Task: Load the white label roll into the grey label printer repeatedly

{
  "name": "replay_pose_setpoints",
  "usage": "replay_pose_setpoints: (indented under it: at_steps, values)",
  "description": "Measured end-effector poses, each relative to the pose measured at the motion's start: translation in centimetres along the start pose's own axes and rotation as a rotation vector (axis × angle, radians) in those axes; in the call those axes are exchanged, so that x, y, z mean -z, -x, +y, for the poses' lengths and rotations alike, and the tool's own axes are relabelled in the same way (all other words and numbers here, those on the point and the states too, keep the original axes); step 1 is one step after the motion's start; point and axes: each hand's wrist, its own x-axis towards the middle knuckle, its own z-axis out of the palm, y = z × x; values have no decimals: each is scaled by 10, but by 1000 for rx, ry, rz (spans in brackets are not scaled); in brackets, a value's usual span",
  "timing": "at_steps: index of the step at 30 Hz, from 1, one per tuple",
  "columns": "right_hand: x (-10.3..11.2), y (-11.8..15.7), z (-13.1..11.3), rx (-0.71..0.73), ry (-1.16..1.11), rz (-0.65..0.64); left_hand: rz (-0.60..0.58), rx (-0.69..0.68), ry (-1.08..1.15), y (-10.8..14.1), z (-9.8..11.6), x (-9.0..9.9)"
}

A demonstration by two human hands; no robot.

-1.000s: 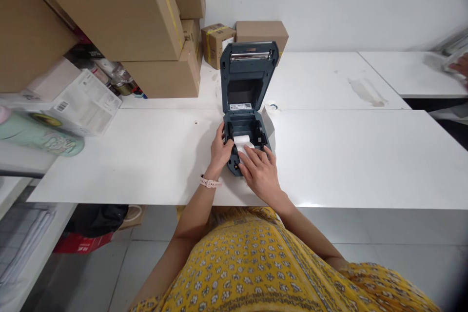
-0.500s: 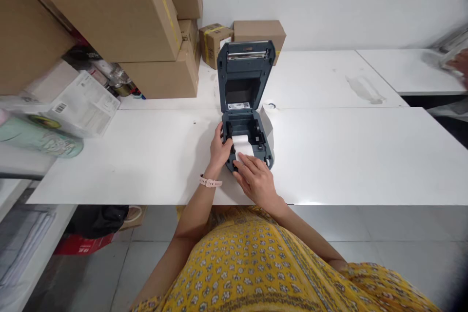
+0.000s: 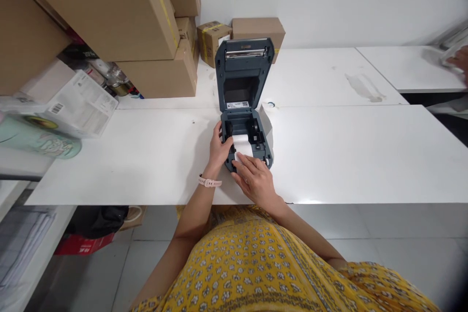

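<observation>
A dark grey printer [image 3: 243,116] stands on the white table with its lid raised toward the wall. White paper [image 3: 242,144] lies inside the lower half and runs toward the front edge. My left hand [image 3: 219,150] grips the printer's left side, thumb over the rim beside the paper and fingers along the outer wall. My right hand [image 3: 256,178] rests over the front of the printer, fingers extended onto the front part of the paper and hiding its end. A pink band is on my left wrist.
Cardboard boxes [image 3: 109,9] are stacked at the back left; two smaller ones [image 3: 258,29] stand behind the printer. A green bottle [image 3: 44,139] and a white package [image 3: 80,105] lie at the left. Another person's hand [image 3: 461,61] shows at the far right edge.
The view has shifted slightly. My hands keep nearly the same places on the printer and the paper. At the right edge, the other person's hand has moved a little.
</observation>
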Motion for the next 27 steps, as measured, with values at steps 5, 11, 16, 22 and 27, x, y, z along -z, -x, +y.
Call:
replay_pose_setpoints:
  at_steps: [5, 11, 16, 22, 27]
  values:
    - [3, 1, 0, 6, 16, 6, -24, 1, -3, 5, 5, 0]
    - [13, -1, 7, 16, -24, -29, -72, 56, 44, 26, 11, 2]
    - [23, 2, 13, -16, -146, -80, -84, 137, 89, 50, 14, 0]
    - [44, -41, 60, -127, -397, 155, -137, 207, 202, 81, 14, -1]
    - [39, -165, 130, -219, -422, 281, -125, 224, 250, 102, 8, -5]
